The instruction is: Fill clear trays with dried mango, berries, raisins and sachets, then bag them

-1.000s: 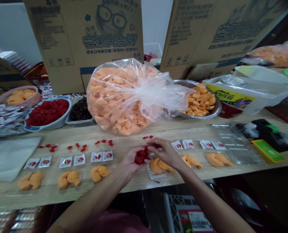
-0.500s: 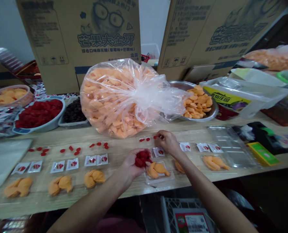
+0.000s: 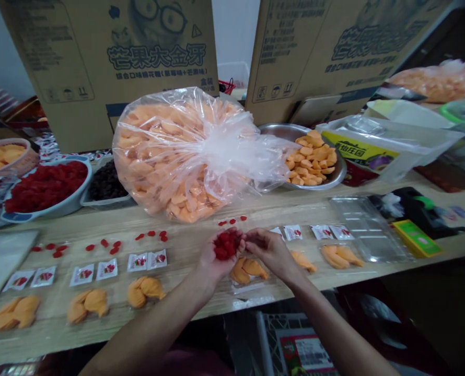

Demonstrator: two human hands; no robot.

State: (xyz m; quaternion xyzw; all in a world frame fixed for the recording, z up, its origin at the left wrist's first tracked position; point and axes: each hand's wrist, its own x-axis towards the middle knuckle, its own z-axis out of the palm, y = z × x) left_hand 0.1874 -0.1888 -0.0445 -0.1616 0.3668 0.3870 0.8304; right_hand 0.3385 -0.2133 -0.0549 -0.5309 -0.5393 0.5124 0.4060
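Note:
My left hand is cupped around a pile of red pieces above the table. Beside it, my right hand has its fingers pinched together at the edge of the pile; whatever they hold is too small to name. Just below both hands is a clear tray with orange pieces. Behind them, a few red pieces lie in a row. More trays to the left hold orange pieces, small white packets and red pieces.
A large bag of orange pieces sits behind my hands. Around it are a metal bowl, a basin of red pieces and a container of dark pieces. Cardboard boxes stand behind. A tape dispenser is at the right.
My right hand has moved from the row of red pieces back toward my left hand. Three red pieces now lie uncovered there. The view has shifted slightly.

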